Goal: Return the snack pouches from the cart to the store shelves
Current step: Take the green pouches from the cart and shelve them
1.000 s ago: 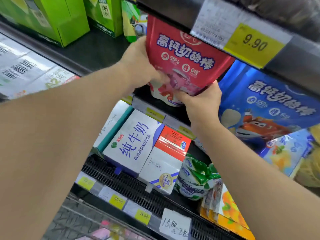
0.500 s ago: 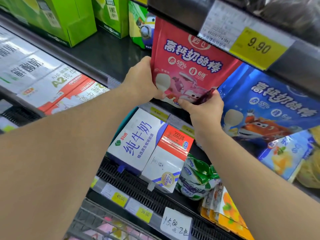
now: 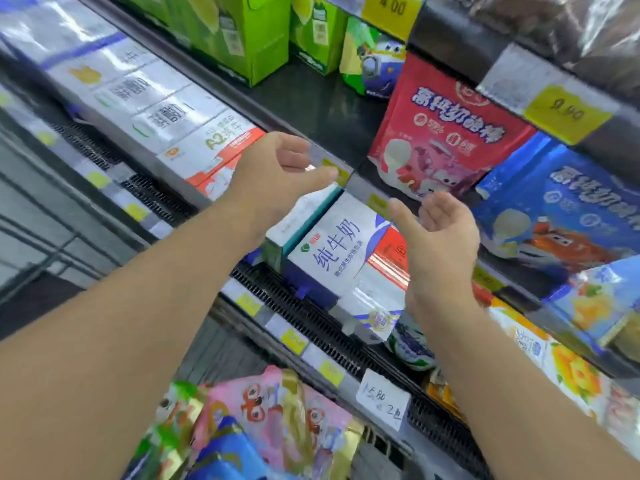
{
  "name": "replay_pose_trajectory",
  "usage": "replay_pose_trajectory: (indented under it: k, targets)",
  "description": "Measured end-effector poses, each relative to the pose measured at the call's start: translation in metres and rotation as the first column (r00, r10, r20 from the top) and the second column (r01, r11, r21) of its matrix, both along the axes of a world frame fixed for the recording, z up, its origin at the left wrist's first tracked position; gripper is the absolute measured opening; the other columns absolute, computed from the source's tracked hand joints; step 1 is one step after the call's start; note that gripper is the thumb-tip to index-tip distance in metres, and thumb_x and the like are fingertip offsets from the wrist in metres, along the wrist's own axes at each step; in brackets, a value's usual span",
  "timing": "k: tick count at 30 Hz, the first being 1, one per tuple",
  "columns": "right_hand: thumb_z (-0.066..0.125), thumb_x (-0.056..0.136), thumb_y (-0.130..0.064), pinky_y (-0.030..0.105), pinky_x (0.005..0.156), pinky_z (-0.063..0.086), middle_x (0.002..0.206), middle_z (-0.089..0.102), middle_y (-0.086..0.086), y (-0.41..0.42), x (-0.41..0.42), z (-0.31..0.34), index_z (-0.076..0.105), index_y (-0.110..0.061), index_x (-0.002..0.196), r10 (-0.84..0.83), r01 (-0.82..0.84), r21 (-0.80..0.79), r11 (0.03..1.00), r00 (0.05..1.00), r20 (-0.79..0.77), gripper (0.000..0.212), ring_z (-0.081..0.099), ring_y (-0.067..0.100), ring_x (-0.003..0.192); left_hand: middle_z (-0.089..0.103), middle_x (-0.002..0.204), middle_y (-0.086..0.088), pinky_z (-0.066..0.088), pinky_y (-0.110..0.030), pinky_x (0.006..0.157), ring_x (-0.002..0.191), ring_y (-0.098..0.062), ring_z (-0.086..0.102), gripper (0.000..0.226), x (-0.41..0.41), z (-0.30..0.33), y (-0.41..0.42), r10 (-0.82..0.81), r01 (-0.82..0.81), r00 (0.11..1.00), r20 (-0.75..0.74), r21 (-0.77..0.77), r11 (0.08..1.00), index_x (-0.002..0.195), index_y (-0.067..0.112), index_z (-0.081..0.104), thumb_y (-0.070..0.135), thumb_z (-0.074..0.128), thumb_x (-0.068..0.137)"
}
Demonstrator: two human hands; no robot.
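1. Hovering in front of the shelves, the left hand point(image 3: 277, 174) is spread loosely, fingers curled, thumb out, holding nothing and touching nothing.
2. The right hand point(image 3: 438, 233) is also wide and empty, palm turned inward toward the left hand, fingers relaxed.
3. One red snack pouch point(image 3: 446, 133) stands on the dark shelf point(image 3: 311, 95) just beyond and above the right hand, apart from both hands, leaning a little under the price rail.
4. One blue snack pouch point(image 3: 568, 209) sits just right of the red one, to the right of the right hand.
5. Below both forearms, a heap of pouches point(image 3: 277, 420) lies in the cart; pink, blue and green ones show, the exact number unclear.
6. Two yellow price tags point(image 3: 564, 112) sit on the upper rails above the hands.
7. Half a second ago both hands gripped the red pouch's lower edge; now they have let go and pulled back toward the person, and the pouch stays on the shelf.
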State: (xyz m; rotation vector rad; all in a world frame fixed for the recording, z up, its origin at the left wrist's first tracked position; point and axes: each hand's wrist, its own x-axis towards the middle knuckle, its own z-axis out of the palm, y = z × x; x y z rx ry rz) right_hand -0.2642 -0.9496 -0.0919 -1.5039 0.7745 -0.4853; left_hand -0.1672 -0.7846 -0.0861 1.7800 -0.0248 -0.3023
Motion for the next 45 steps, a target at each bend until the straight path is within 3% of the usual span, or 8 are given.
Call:
replay_pose_trajectory:
  k: [4, 12, 20, 29, 33, 36, 39, 45]
  targets:
    - [0.080, 0.081, -0.008, 0.032, 0.100, 0.052, 0.118, 0.068, 0.006, 0.066, -0.019, 0.025, 0.057, -0.012, 0.121, 0.349, -0.348, 0.015, 0.937, 0.936, -0.054, 0.047, 0.066, 0.016, 0.110, 0.073, 0.103, 0.000, 0.059, -0.029, 0.085, 0.095, -0.015, 0.071, 0.029, -0.049, 0.011, 0.081, 0.119, -0.137, 0.982, -0.149, -0.119, 0.983, 0.105, 0.018, 0.069, 0.028, 0.083, 0.082]
    - [0.079, 0.082, -0.008, 0.016, 0.080, 0.055, 0.108, 0.071, 0.011, 0.201, -0.054, -0.001, 0.061, -0.009, 0.117, 0.816, -0.820, 0.082, 0.566, 0.544, -0.195, 0.039, 0.068, 0.018, 0.095, 0.070, 0.071, 0.001, 0.056, -0.016, 0.056, 0.058, -0.004, 0.067, 0.010, -0.148, -0.019, 0.237, 0.523, -0.560, 0.802, -0.289, -0.057, 0.827, 0.084, 0.016, 0.068, 0.020, 0.077, 0.088]
    - [0.082, 0.080, -0.015, 0.038, 0.086, 0.054, 0.097, 0.069, 0.011, 0.293, -0.075, -0.118, 0.065, -0.007, 0.108, 0.868, -0.927, 0.208, 0.311, 0.188, -0.460, 0.034, 0.064, 0.018, 0.087, 0.056, 0.071, -0.006, 0.039, -0.019, 0.046, 0.053, -0.011, 0.047, 0.016, -0.207, -0.097, 0.290, 0.637, -0.666, 0.564, -0.525, 0.166, 0.727, 0.083, 0.015, 0.059, 0.019, 0.070, 0.095]
    - [0.084, 0.072, -0.046, 0.041, 0.078, 0.057, 0.095, 0.065, 0.011, 0.358, -0.095, -0.189, 0.058, -0.001, 0.103, 0.762, -0.866, 0.459, 0.197, -0.160, -0.628, 0.060, 0.060, 0.024, 0.082, 0.066, 0.100, -0.014, 0.051, -0.036, 0.086, 0.090, -0.030, 0.064, 0.042, -0.194, -0.137, 0.310, 0.700, -0.642, 0.489, -0.520, 0.328, 0.693, 0.118, 0.000, 0.068, 0.031, 0.065, 0.091]
    - [0.090, 0.068, -0.037, 0.035, 0.082, 0.051, 0.118, 0.063, 0.014, 0.383, -0.097, -0.202, 0.052, 0.002, 0.125, 0.713, -0.866, 0.462, 0.189, -0.202, -0.671, 0.079, 0.060, 0.030, 0.108, 0.068, 0.116, -0.015, 0.053, -0.039, 0.094, 0.107, -0.032, 0.066, 0.042, -0.186, -0.145, 0.315, 0.723, -0.647, 0.472, -0.505, 0.358, 0.673, 0.118, 0.003, 0.066, 0.034, 0.063, 0.090]
    - [0.088, 0.069, -0.007, 0.039, 0.087, 0.054, 0.118, 0.065, 0.019, 0.373, -0.094, -0.199, 0.054, 0.007, 0.128, 0.748, -0.816, 0.514, 0.263, -0.164, -0.643, 0.069, 0.060, 0.034, 0.112, 0.065, 0.106, -0.011, 0.048, -0.032, 0.081, 0.091, -0.028, 0.063, 0.032, -0.181, -0.149, 0.318, 0.745, -0.676, 0.453, -0.489, 0.356, 0.645, 0.108, 0.004, 0.065, 0.032, 0.062, 0.092]
    - [0.077, 0.073, 0.013, 0.050, 0.083, 0.058, 0.106, 0.071, 0.024, 0.318, -0.088, -0.182, 0.059, 0.006, 0.123, 0.845, -0.656, 0.623, 0.426, 0.044, -0.532, 0.053, 0.069, 0.039, 0.095, 0.064, 0.093, -0.013, 0.039, -0.029, 0.071, 0.089, -0.030, 0.059, 0.027, -0.179, -0.153, 0.320, 0.779, -0.742, 0.383, -0.497, 0.336, 0.579, 0.101, 0.002, 0.065, 0.027, 0.062, 0.092]
    - [0.075, 0.069, 0.006, 0.047, 0.061, 0.062, 0.098, 0.076, 0.022, 0.190, -0.091, -0.148, 0.064, -0.001, 0.110, 0.834, -0.448, 0.707, 0.547, 0.369, -0.411, 0.043, 0.076, 0.035, 0.076, 0.061, 0.136, -0.014, 0.048, -0.031, 0.093, 0.120, -0.032, 0.060, 0.054, -0.190, -0.173, 0.296, 0.830, -0.800, 0.207, -0.518, 0.399, 0.448, 0.141, 0.005, 0.052, 0.019, 0.067, 0.091]
